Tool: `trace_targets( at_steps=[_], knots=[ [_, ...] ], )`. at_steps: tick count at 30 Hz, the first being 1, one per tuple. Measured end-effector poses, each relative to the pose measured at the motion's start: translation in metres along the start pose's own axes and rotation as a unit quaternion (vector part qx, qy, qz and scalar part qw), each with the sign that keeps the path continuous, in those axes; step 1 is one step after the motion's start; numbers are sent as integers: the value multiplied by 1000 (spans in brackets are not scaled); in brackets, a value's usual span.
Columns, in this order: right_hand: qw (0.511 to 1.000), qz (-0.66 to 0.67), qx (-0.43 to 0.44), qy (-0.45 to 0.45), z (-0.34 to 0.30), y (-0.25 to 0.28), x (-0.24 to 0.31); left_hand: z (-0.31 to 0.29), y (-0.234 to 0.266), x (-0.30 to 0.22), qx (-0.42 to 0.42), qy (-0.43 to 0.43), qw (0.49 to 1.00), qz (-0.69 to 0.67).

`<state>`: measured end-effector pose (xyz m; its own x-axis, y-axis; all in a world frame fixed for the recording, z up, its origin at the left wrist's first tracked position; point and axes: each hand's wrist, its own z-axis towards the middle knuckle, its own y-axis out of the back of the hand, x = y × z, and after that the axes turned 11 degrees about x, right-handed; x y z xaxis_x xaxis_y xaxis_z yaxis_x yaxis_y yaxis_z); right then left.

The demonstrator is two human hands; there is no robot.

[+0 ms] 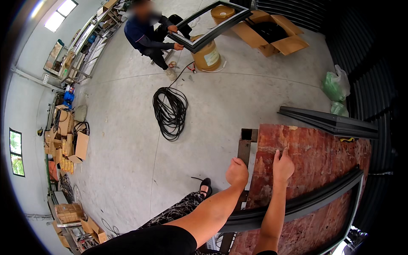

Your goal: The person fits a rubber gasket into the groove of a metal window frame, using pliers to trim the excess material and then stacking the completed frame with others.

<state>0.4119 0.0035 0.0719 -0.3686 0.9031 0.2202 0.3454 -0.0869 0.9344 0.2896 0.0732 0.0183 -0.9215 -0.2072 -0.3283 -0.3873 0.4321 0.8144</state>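
Observation:
My left hand [237, 173] is curled into a fist above the left edge of a red, worn board-topped workbench [272, 146]. What lies inside its fingers, if anything, is hidden. Over the board to the right is my right hand [283, 166], thumb and index finger held apart and no object visible between them. A dark grey window frame [314, 200] rests across the near part of the board, passing beneath my right forearm. Along the bench's far right edge lie dark metal profiles [327, 120].
Across the room a seated person [146, 36] holds a dark frame [225, 27] over tan buckets [207, 57]. A coiled black cable [170, 114] lies on the concrete floor. An open carton [272, 32], green bags [335, 87] and stacked boxes [63, 123] line the sides.

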Motion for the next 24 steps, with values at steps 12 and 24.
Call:
trace_targets(
  at_steps=[12,24],
  knots=[
    [1000,12,2,6,0,5,0,-3,5,-2,8,5,1000,-12],
    [1000,-12,8,28,0,5,-1,-1,-3,4,-9,-3,1000,10]
  ],
)
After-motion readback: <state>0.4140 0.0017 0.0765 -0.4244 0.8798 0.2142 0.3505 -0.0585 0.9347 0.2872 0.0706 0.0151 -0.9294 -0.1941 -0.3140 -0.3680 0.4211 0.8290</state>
